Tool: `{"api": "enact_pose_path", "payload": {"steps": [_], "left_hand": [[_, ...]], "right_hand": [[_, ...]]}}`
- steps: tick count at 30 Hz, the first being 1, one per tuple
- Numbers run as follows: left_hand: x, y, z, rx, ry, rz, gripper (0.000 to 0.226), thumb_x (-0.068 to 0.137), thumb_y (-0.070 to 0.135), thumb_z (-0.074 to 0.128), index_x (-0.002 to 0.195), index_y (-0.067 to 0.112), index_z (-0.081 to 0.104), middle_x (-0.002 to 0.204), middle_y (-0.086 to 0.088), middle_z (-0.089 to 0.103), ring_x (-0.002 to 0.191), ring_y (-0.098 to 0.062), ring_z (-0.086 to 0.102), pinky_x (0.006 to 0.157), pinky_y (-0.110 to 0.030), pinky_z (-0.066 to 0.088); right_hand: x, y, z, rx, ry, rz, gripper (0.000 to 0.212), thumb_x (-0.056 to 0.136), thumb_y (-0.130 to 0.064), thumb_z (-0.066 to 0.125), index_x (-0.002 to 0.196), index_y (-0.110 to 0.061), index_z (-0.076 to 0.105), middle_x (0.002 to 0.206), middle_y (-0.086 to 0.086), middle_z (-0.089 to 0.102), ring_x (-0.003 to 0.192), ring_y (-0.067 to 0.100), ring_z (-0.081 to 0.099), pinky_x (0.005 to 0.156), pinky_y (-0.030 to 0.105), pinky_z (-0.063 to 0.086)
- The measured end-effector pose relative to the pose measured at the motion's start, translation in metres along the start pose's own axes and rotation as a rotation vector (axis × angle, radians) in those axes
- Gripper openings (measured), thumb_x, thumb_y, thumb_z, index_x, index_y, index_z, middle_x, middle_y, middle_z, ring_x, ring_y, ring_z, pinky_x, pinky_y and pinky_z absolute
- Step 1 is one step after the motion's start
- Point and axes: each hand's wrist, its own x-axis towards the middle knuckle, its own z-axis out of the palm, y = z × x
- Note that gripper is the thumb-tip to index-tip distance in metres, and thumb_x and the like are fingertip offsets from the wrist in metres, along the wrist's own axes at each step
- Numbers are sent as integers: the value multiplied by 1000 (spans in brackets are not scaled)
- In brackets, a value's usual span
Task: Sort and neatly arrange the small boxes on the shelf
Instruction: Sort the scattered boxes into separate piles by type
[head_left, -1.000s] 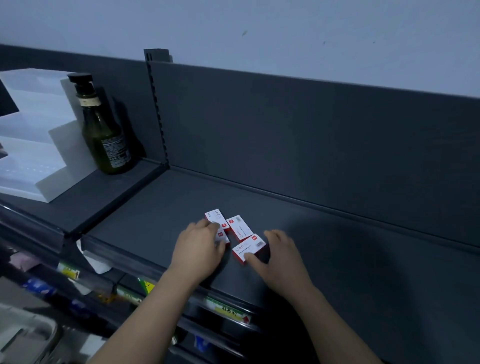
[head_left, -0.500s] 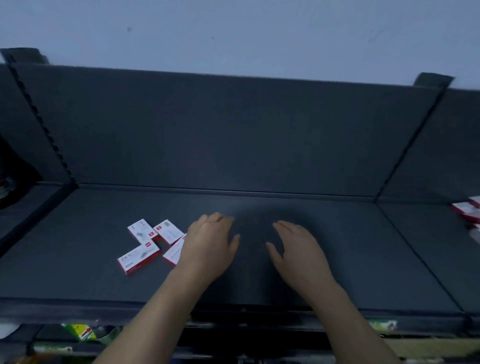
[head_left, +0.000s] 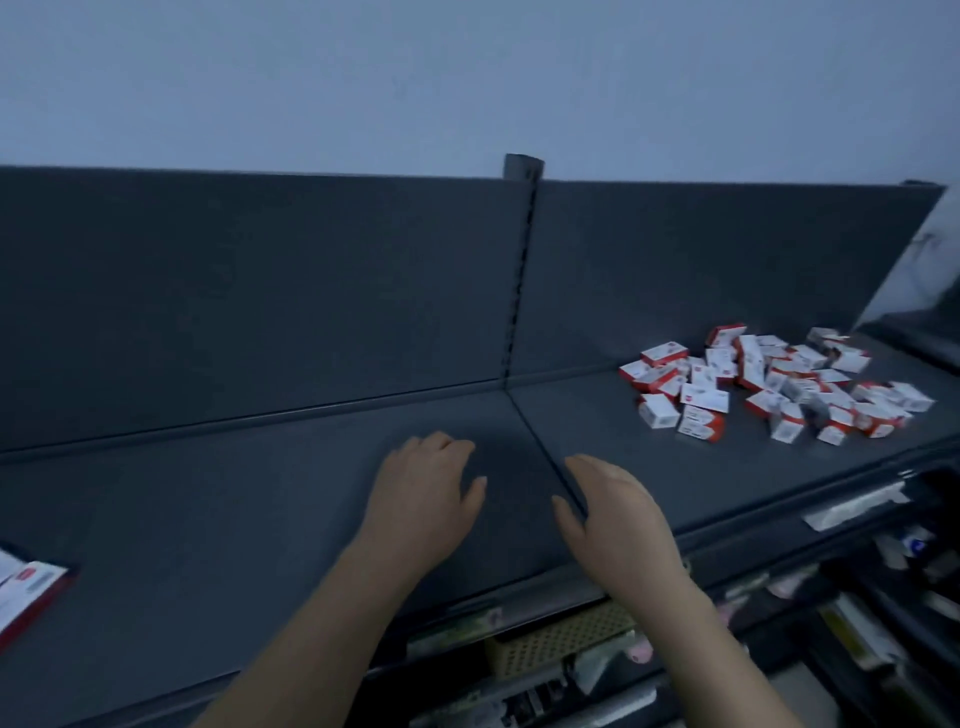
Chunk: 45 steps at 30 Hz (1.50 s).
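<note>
One small box (head_left: 28, 590), white face with red edging and partly cut off by the frame's left edge, lies flat on the near left of the dark shelf (head_left: 208, 519). Below the shelf's front lip sits a perforated tan basket (head_left: 561, 636). Left hand (head_left: 421, 499) is palm down over the shelf, fingers relaxed and slightly spread, holding nothing. Right hand (head_left: 618, 514) is the same, palm down, fingers loose, nothing held, and lies across the seam (head_left: 524, 415) between two shelf sections. The hands are near each other but apart. Can't tell whether either palm touches the surface. Farther back on the right section is a pile of small boxes (head_left: 779, 389), same white and red, jumbled: some flat, some on edge, several overlapping. Well apart from both hands. Behind it are the dark back panel (head_left: 260, 291), a slotted upright (head_left: 522, 249) and a pale wall (head_left: 467, 78).
</note>
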Motion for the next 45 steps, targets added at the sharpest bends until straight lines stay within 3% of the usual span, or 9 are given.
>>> {"api": "enact_pose_path", "payload": {"steps": [11,17,22,28,33,38,41,45], "left_hand": [[84,147,78,-69,-108,138,41,96,43,42,129,21,53,124,3,57,109,-17,51,92,-32,44],[129,188,110,-95,-149,186,41,94,42,46,130,24,53,120,3,59,106,-17,53,88,-33,46],[173,213,138,-139,-172,219,31,91,40,50,113,22,62,107,5,62,96,-15,55,81,-32,48],[230,247,165,-181,-253,254,24,90,39,51,101,20,60,107,1,62,97,-16,55,81,-34,48],[258,276,192,-207,-375,304,49,92,41,53,135,20,45,134,-2,49,121,-19,47,99,-35,43],[275,298,220,-251,-483,327,73,86,42,63,146,21,27,148,-1,34,132,-19,37,103,-35,38],[281,310,235,-277,-540,307,90,83,39,68,151,22,13,156,3,19,140,-19,25,111,-36,31],[282,322,249,-265,-552,266,87,84,33,68,152,24,13,157,4,18,142,-18,22,114,-35,27]], "right_hand": [[-14,161,-53,-53,76,163,26,88,-26,58,111,-13,62,110,1,65,105,20,57,90,30,46],[-2,217,-69,-25,106,252,30,88,-25,57,117,-17,60,114,-1,64,108,18,56,95,28,44],[17,259,-74,-40,120,345,34,90,-26,57,124,-17,57,120,-1,62,113,17,53,95,23,38],[46,309,-80,-53,135,446,45,89,-31,56,132,-20,52,129,-3,58,118,14,52,99,25,39],[55,340,-82,-43,157,503,45,89,-28,58,132,-19,52,129,-3,58,118,15,52,98,24,38],[62,371,-82,-20,148,492,40,87,-26,59,126,-19,54,125,-2,59,115,15,52,96,24,39],[71,390,-83,-21,131,484,48,88,-26,60,133,-15,49,135,1,53,124,17,48,104,26,35],[84,412,-88,16,90,419,55,87,-27,61,138,-18,43,142,-1,47,130,16,43,108,28,33]]}}
